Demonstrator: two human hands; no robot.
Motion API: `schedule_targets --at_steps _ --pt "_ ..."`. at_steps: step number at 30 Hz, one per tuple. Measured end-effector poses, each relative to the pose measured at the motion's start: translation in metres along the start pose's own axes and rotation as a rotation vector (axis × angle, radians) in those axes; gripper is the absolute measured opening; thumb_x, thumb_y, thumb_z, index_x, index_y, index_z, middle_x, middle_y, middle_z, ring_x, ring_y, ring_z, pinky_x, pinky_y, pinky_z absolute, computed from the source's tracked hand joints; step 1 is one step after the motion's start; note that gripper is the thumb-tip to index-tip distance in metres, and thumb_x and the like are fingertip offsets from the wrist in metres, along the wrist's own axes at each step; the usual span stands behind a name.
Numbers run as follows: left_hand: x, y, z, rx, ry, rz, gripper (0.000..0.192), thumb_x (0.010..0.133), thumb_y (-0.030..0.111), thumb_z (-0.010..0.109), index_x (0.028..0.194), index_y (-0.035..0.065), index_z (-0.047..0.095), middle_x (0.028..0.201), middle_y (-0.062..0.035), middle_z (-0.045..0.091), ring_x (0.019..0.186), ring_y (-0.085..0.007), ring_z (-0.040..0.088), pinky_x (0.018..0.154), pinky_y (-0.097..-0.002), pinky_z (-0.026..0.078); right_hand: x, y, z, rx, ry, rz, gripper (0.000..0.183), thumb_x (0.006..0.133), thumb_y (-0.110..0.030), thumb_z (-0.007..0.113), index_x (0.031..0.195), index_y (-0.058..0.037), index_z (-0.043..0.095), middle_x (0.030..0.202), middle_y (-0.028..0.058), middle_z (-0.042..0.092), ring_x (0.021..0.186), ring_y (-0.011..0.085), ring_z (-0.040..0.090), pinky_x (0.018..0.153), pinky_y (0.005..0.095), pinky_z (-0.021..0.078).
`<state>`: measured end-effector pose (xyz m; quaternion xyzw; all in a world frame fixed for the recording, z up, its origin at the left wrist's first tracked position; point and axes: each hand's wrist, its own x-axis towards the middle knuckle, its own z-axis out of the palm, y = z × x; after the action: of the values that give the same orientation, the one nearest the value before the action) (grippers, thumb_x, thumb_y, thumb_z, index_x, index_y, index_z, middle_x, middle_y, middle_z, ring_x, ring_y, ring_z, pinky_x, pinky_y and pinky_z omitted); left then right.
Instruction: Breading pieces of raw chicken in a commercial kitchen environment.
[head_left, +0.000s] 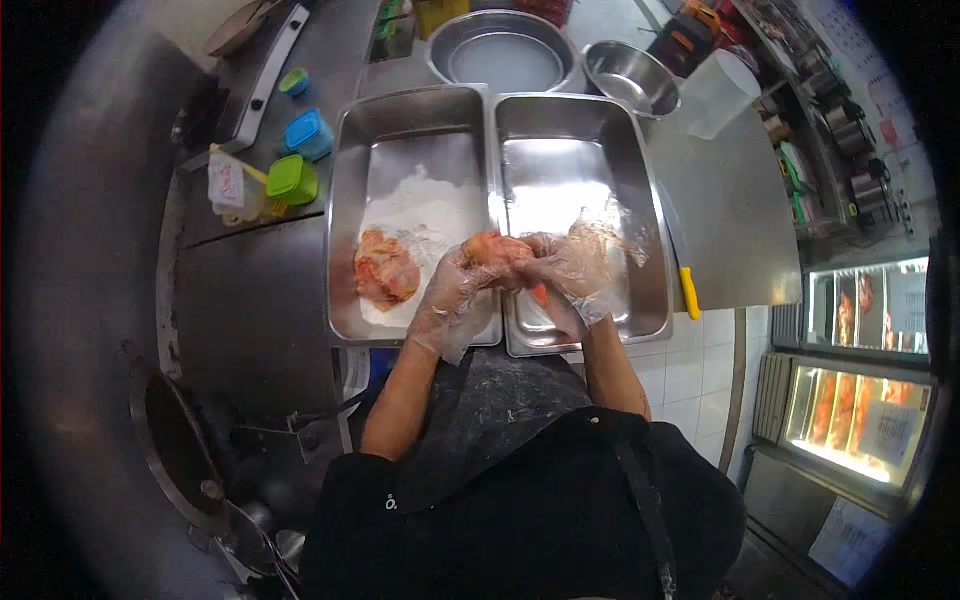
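Note:
Both my hands wear clear plastic gloves and meet over the touching rims of two deep steel pans. Between them is a piece of raw meat (495, 250), pinkish with a yellowish end. My left hand (451, 289) grips it from the left, and my right hand (574, 274) grips it from the right. The left pan (409, 112) holds white powder, like flour (416, 201), with another raw meat piece (385, 270) lying on it. In the right pan (570, 116), crumpled clear plastic (619, 232) lies beyond my right hand. Something reddish shows under that hand, partly hidden.
A knife with a yellow handle (689, 292) lies along the right pan's outer side. Behind the pans stand a large steel basin (502, 56) and a smaller steel bowl (631, 79). Green (292, 180) and blue (308, 135) lidded tubs stand left. A round pot (176, 442) is at lower left.

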<state>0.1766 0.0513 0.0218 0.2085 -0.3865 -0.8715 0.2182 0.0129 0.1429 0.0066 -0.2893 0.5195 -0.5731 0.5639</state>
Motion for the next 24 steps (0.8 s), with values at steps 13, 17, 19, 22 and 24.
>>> schedule_targets --at_steps 13,17,19,22,24 --pt "-0.041 0.013 -0.108 0.343 0.368 0.389 0.038 0.085 0.004 0.064 0.119 -0.0007 0.051 0.109 -0.0099 0.061 0.102 -0.0180 0.060 0.083 -0.0312 0.054 0.068 0.027 0.091 0.102 -0.066 0.024 0.035 0.081 -0.017 0.072 0.109 0.0002 0.060 0.088 0.0047 0.063 0.070 0.0124 0.060 0.062 0.0252 0.0506" --pt "-0.051 0.055 -0.127 0.289 0.047 0.107 0.031 0.082 0.006 0.069 0.108 -0.0047 0.057 0.103 -0.0089 0.062 0.091 -0.0140 0.062 0.080 -0.0240 0.054 0.076 0.007 0.089 0.113 -0.233 0.079 0.038 0.083 -0.018 0.071 0.112 0.0018 0.057 0.095 0.0052 0.063 0.077 0.0137 0.062 0.066 0.0243 0.0532" --pt "-0.054 0.069 -0.121 0.063 -0.019 -0.183 0.031 0.083 0.008 0.069 0.109 -0.0045 0.057 0.103 -0.0076 0.062 0.090 -0.0125 0.061 0.079 -0.0233 0.053 0.081 0.003 0.092 0.071 -0.294 0.088 0.040 0.083 -0.019 0.071 0.114 0.0021 0.057 0.096 0.0053 0.063 0.079 0.0139 0.062 0.067 0.0237 0.0537" --pt "-0.048 0.070 -0.113 0.157 0.010 -0.128 0.034 0.084 0.010 0.068 0.112 -0.0048 0.057 0.103 -0.0066 0.062 0.090 -0.0116 0.061 0.079 -0.0227 0.051 0.089 0.008 0.100 0.128 -0.154 0.008 0.041 0.084 -0.021 0.069 0.116 0.0017 0.056 0.098 0.0050 0.062 0.082 0.0109 0.061 0.065 0.0205 0.0519" --pt "-0.042 0.067 -0.117 0.079 0.012 -0.039 0.034 0.084 0.009 0.068 0.113 -0.0048 0.057 0.103 -0.0061 0.063 0.090 -0.0124 0.061 0.081 -0.0248 0.051 0.090 0.002 0.101 0.103 -0.230 0.010 0.044 0.084 -0.023 0.070 0.116 0.0032 0.055 0.101 0.0057 0.062 0.085 0.0116 0.061 0.071 0.0223 0.0515"
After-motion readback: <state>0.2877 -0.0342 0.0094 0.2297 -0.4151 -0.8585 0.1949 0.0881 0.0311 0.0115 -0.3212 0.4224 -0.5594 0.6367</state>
